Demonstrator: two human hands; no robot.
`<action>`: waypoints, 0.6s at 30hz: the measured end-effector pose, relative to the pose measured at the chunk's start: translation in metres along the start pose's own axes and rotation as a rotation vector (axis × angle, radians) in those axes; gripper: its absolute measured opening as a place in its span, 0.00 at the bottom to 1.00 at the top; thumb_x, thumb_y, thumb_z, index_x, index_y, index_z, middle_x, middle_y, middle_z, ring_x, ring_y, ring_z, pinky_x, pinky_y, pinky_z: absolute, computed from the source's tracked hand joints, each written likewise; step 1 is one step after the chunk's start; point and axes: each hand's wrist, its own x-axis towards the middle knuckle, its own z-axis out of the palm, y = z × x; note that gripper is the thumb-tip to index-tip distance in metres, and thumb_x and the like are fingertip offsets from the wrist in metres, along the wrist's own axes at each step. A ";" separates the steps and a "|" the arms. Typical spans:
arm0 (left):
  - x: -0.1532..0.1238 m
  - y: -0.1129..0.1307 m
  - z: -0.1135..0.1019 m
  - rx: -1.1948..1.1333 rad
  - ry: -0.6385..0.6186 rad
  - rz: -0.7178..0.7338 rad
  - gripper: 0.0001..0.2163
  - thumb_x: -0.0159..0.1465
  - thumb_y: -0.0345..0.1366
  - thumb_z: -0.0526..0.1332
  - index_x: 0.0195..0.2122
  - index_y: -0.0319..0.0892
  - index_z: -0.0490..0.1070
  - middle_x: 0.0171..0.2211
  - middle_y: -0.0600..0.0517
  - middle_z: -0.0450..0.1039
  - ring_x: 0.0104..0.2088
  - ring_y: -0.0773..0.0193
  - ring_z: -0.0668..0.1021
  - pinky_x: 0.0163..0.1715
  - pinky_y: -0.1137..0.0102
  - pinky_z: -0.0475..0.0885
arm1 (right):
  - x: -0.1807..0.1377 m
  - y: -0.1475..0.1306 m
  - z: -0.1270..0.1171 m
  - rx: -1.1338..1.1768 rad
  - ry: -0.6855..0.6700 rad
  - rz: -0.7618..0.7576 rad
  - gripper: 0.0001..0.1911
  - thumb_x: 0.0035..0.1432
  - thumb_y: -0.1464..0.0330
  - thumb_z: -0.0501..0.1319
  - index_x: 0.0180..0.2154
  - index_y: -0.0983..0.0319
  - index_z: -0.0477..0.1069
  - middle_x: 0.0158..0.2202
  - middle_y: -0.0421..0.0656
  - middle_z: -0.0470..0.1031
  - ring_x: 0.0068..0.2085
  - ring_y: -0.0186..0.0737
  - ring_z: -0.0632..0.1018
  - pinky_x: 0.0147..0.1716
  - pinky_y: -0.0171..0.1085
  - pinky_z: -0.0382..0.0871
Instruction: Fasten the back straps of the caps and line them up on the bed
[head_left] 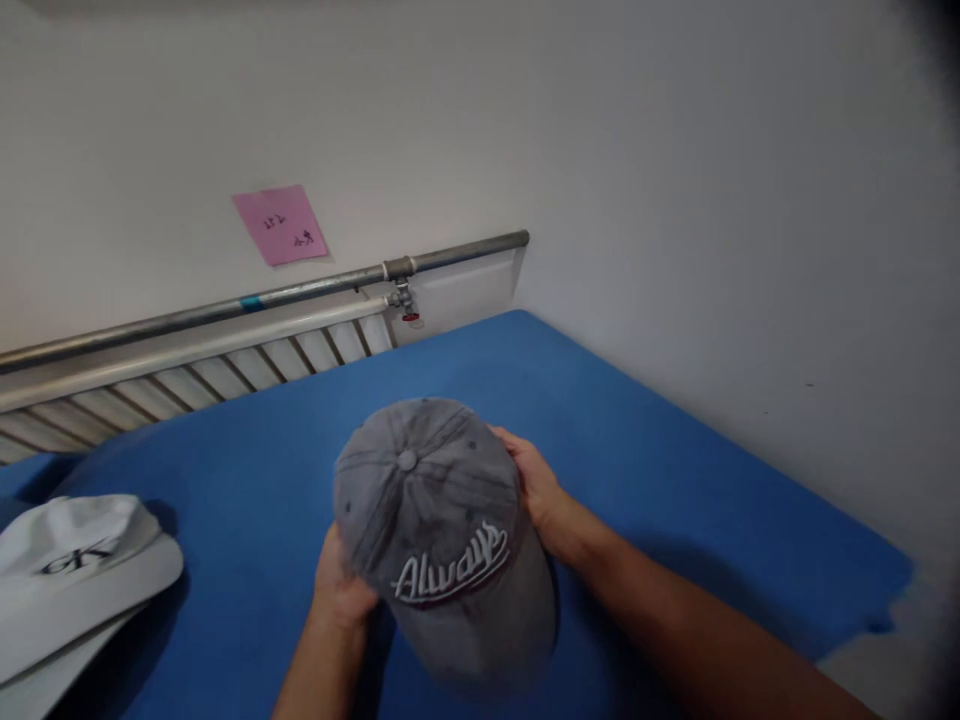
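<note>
The fingers of the left hand [341, 585] are closed on the lower left edge of the grey cap [439, 530], and the thumb lies along its side. The fingers of the right hand [536, 490] are curled around the opposite edge, at the right side of the crown. So both hands grip the cap, one on each side, probably because this keeps it steady and level with the top turned to the camera.

The cap is in the lower middle of the frame, above the blue mattress [637, 430]; I cannot tell if it touches it. Its brim points to the bottom of the frame, and the white stitched word "Always" is readable on the front panel.

In the lower left corner a white cap [75, 570] lies on the mattress, well apart from the hands, with dark letters on its front.

Behind the mattress, a metal rail [300, 290] with white slats under it runs along the wall. A pink note [280, 224] sticks to the wall in the upper left of the frame.
</note>
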 end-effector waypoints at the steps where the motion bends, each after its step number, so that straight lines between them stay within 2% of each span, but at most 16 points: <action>1: 0.001 0.001 0.000 0.002 0.017 0.023 0.18 0.70 0.35 0.48 0.41 0.37 0.79 0.39 0.44 0.81 0.49 0.54 0.79 0.59 0.58 0.64 | 0.002 -0.003 -0.002 -0.019 0.017 -0.024 0.09 0.47 0.64 0.68 0.29 0.60 0.72 0.23 0.37 0.75 0.29 0.37 0.76 0.40 0.38 0.72; 4: 0.003 0.002 0.004 -0.006 0.055 0.126 0.22 0.71 0.40 0.46 0.43 0.36 0.79 0.40 0.43 0.81 0.44 0.56 0.81 0.58 0.60 0.65 | 0.009 -0.009 -0.009 -0.060 0.040 -0.055 0.10 0.45 0.62 0.68 0.29 0.60 0.71 0.22 0.37 0.75 0.33 0.41 0.78 0.41 0.41 0.71; 6: 0.003 0.002 0.010 -0.008 0.028 0.150 0.23 0.70 0.44 0.47 0.45 0.35 0.78 0.43 0.42 0.80 0.46 0.55 0.81 0.59 0.60 0.64 | 0.014 -0.010 -0.013 -0.070 0.042 -0.056 0.10 0.45 0.62 0.67 0.30 0.59 0.72 0.23 0.38 0.76 0.35 0.44 0.78 0.41 0.43 0.71; 11: 0.001 0.000 0.019 -0.034 -0.091 0.094 0.18 0.70 0.33 0.48 0.46 0.37 0.78 0.46 0.47 0.79 0.52 0.59 0.77 0.62 0.63 0.59 | 0.024 -0.002 -0.022 -0.075 0.092 -0.005 0.06 0.48 0.66 0.63 0.30 0.60 0.72 0.26 0.40 0.78 0.38 0.45 0.79 0.42 0.44 0.71; 15: 0.003 0.003 0.017 -0.047 -0.087 0.081 0.20 0.71 0.34 0.46 0.46 0.36 0.78 0.46 0.46 0.78 0.50 0.59 0.78 0.62 0.63 0.59 | 0.031 0.006 -0.026 -0.056 0.118 0.047 0.05 0.51 0.68 0.59 0.30 0.61 0.73 0.28 0.41 0.79 0.39 0.44 0.80 0.44 0.43 0.71; 18: 0.004 0.008 0.013 -0.081 -0.064 0.105 0.21 0.71 0.33 0.44 0.45 0.36 0.78 0.44 0.45 0.79 0.46 0.60 0.80 0.61 0.63 0.61 | 0.034 0.010 -0.026 -0.014 0.086 0.079 0.07 0.55 0.67 0.59 0.33 0.61 0.74 0.29 0.42 0.80 0.39 0.43 0.80 0.44 0.42 0.70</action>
